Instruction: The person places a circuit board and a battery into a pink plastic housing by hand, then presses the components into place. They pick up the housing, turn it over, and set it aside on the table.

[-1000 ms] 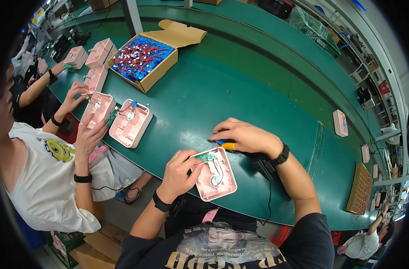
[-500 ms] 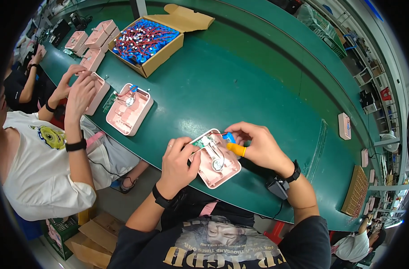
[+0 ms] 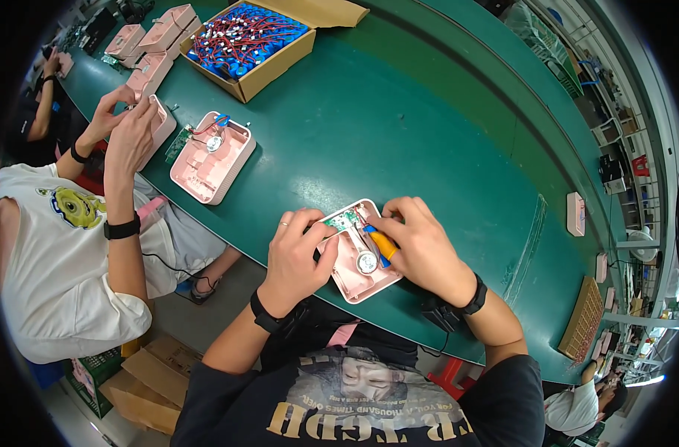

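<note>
While the right hand (image 3: 421, 249) wraps its fingers around an orange-handled tool (image 3: 382, 244), tip pointing into the pink plastic housing (image 3: 358, 261), the left hand (image 3: 296, 257) pinches the housing's near-left edge, thumb and fingers clamped on the rim next to a small green circuit board (image 3: 344, 220) w/ red wires. Inside the housing sits a round silver speaker (image 3: 367, 261), just below the tool. Housing lies flat on the green table (image 3: 399, 127), close to the person's edge. Both wrists carry black bands. Up-left of the housing lies a second pink housing (image 3: 211, 156), open side up, its own speaker and wires showing. Farther up from that one stands a cardboard box (image 3: 254, 41) full of blue parts w/ red wires. Left of the second housing, a co-worker in a white shirt holds another pink housing (image 3: 159, 123) w/ both hands; more pink housings (image 3: 149, 37) are stacked beyond. Right of the held housing, well apart, a small pink part (image 3: 575, 214) rests on the table.
</note>
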{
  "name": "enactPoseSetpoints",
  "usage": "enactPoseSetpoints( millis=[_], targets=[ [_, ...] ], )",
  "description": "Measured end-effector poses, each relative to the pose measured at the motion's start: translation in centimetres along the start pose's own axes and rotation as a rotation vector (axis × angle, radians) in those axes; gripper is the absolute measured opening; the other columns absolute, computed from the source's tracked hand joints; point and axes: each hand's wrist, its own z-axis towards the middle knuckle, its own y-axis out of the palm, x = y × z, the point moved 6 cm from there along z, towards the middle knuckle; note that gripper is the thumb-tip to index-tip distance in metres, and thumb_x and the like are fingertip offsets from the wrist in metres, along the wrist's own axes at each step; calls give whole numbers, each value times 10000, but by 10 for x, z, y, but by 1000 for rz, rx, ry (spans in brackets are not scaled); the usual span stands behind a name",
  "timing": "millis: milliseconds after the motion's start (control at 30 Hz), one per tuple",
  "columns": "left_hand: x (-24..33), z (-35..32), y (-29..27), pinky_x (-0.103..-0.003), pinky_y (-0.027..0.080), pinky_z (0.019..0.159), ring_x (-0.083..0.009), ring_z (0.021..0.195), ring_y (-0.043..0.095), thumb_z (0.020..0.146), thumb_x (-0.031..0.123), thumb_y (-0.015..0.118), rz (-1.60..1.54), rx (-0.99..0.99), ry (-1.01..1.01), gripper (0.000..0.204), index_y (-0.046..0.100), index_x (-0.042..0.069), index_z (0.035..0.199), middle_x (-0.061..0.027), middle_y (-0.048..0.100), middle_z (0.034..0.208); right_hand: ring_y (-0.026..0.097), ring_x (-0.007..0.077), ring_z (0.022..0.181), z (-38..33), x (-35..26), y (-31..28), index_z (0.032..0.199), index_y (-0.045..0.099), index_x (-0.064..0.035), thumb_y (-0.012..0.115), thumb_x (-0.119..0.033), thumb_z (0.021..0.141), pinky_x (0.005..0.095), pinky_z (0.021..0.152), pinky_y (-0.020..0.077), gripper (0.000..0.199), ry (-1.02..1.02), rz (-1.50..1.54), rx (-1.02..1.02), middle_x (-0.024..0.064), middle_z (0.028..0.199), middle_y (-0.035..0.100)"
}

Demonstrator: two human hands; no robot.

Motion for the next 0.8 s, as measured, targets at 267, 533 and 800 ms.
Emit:
enactPoseSetpoints(
  millis=[267, 533, 800],
  targets=[
    [1, -1, 1, -462, 569, 891, -363, 910, 634, 864, 70, 765, 1, 12, -1, 93, 706, 35, 927, -136, 658, 1043, 636, 372, 1195, -26, -6, 6, 1313, 731, -44, 807, -83, 853, 462, 923, 553, 468, -33, -11, -22, 178, 1358, 639],
    [8, -3, 6, -496, 578, 950, -362, 904, 645, 861, 72, 754, 96, -24, 13, 82, 696, 38, 908, -141, 617, 964, 572, 454, 1321, -31, -18, 1, 1447, 626, 20, 801, -443, 869, 543, 948, 541, 762, -4, -270, -234, 248, 1551, 531],
    [15, -1, 6, -504, 564, 913, -373, 955, 658, 890, 143, 761, 125, -85, -35, 199, 721, 45, 1059, -162, 658, 1055, 569, 502, 1269, -39, -21, 24, 1512, 545, 56, 859, -473, 783, 552, 1014, 519, 953, 231, -180, -242, 339, 1499, 484]
  ],
)
